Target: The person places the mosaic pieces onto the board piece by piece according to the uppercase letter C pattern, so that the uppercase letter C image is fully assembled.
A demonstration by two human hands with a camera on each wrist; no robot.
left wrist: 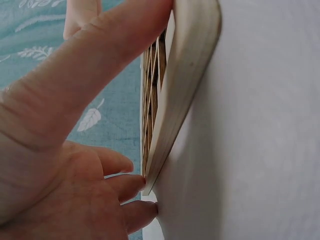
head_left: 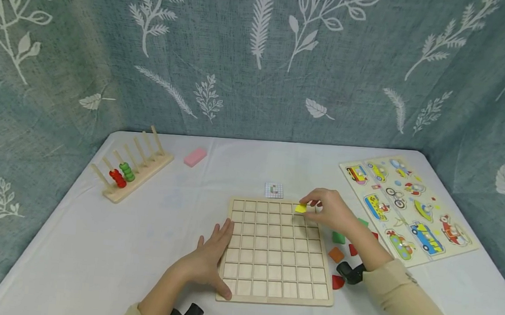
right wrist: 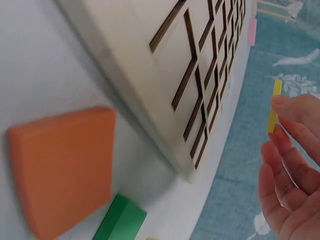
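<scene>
A wooden grid board (head_left: 274, 300) lies flat on the white cloth, its square cells bare in the head view. Along its left edge rests my left hand (head_left: 206, 260), fingers spread and thumb on the near left corner; the left wrist view shows the thumb (left wrist: 95, 65) against the board's side. My right hand (head_left: 330, 210) pinches a thin yellow piece (head_left: 300, 208) between thumb and fingertips over the board's far right cells. Seen from the right wrist, the yellow piece (right wrist: 274, 107) stands edge-on, held above the board.
Beside the board's right edge lie an orange block (head_left: 336, 254), a green block (head_left: 338, 238) and several red pieces (head_left: 337, 282). A small patterned card (head_left: 274, 190) sits behind it. Further off are a peg stand (head_left: 144, 173), a pink block (head_left: 195, 157) and a vehicle picture board (head_left: 402, 209).
</scene>
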